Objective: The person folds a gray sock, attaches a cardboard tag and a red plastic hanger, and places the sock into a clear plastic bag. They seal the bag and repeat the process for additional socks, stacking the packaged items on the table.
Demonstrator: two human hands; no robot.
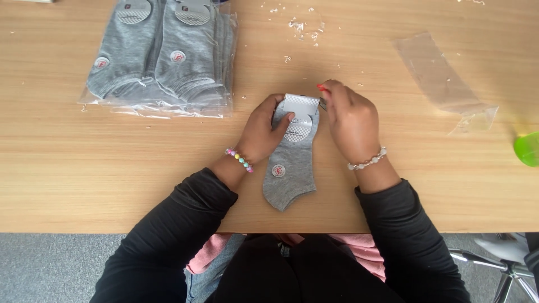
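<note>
Head view: bagged grey socks [163,56] far left on counter [67,168]. I see left hand [261,134] pinching the grey sock [292,163] at its card header; right hand [351,123] closed on header's edge. Empty plastic bag [443,81] right. Risk: header tears if pulled unevenly.

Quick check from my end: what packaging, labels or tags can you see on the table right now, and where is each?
Clear plastic bag of grey socks: table's far left, flat, with round stickers.
Card tag: top of the grey sock, pale, checked pattern, held between left hand and right hand.
Round sticker: mid-sock, white and red.
Empty clear sleeve: far right, crumpled.
</note>
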